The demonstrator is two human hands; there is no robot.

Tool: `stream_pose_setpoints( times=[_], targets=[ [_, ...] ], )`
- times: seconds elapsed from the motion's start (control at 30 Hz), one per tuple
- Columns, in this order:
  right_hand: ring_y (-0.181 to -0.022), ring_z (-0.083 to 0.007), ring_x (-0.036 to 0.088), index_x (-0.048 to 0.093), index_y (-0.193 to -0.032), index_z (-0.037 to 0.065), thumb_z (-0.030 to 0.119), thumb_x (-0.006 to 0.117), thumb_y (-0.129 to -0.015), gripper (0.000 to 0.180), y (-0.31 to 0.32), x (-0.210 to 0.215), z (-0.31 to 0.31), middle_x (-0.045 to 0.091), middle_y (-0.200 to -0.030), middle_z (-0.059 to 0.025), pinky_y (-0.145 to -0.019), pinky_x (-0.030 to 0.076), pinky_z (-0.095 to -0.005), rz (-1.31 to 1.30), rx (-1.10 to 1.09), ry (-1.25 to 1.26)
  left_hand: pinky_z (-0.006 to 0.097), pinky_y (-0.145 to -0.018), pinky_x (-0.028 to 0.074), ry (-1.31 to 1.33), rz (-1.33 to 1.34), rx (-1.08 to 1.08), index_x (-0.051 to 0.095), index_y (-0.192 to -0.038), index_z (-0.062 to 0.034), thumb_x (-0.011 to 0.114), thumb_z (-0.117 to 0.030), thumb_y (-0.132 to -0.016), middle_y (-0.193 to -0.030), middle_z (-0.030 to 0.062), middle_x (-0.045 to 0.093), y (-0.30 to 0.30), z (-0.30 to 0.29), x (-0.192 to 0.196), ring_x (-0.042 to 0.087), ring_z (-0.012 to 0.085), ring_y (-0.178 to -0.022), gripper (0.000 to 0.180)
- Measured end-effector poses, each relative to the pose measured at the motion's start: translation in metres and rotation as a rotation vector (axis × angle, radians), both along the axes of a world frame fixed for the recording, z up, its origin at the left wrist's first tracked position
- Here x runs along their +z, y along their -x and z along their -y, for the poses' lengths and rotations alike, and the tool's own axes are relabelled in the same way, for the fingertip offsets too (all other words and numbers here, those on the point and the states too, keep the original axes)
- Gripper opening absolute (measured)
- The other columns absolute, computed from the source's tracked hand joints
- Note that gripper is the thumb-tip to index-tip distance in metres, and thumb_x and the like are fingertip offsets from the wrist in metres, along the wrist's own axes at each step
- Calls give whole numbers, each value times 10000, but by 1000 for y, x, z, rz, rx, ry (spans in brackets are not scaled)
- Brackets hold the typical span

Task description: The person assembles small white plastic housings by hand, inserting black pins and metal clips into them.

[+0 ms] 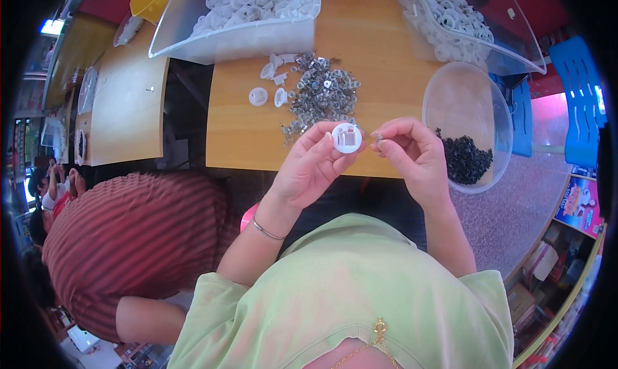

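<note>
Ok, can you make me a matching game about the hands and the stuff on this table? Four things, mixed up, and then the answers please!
Things:
1. Left hand
2. Oval see-through tub
3. Silvery metal pile
4. Right hand

Where or how:
A. Lying loose on the wooden table
B. Pinching a tiny piece in its fingertips
C. Has lots of little black bits inside
D. Holding up a round white part

Right pairs: 1-D, 2-C, 3-A, 4-B
</note>
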State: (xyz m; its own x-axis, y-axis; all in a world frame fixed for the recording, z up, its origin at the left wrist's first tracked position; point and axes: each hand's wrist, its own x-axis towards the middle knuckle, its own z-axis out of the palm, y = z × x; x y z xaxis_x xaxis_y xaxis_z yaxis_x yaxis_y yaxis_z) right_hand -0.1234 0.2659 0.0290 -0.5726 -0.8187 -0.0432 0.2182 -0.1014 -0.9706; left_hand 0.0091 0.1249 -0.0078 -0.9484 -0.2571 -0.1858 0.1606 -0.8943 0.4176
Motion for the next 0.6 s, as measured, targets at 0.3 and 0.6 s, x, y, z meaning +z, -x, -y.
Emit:
stream_pose_setpoints(
  times=[0.3, 0.6],
  targets=[
    [-892, -91, 585, 556, -978, -12, -12, 601, -855, 131, -2, 4, -4, 594, -952, -46, -811, 472, -219, -3, -6, -1, 300, -883, 510, 28, -4, -27, 518, -1124, -46, 533, -123, -925, -1170, 141, 567, -1, -4, 6, 578, 272, -1081, 214],
    [-896, -95, 579, 559, -963, -8, -31, 595, -848, 123, -5, 10, -5, 586, -953, -47, -825, 470, -230, -44, -17, 101, 276, -832, 528, 96, -8, -45, 529, -1034, -51, 562, -54, -895, -1135, 120, 575, -3, -11, 15, 605, 239, -1013, 143]
  ],
)
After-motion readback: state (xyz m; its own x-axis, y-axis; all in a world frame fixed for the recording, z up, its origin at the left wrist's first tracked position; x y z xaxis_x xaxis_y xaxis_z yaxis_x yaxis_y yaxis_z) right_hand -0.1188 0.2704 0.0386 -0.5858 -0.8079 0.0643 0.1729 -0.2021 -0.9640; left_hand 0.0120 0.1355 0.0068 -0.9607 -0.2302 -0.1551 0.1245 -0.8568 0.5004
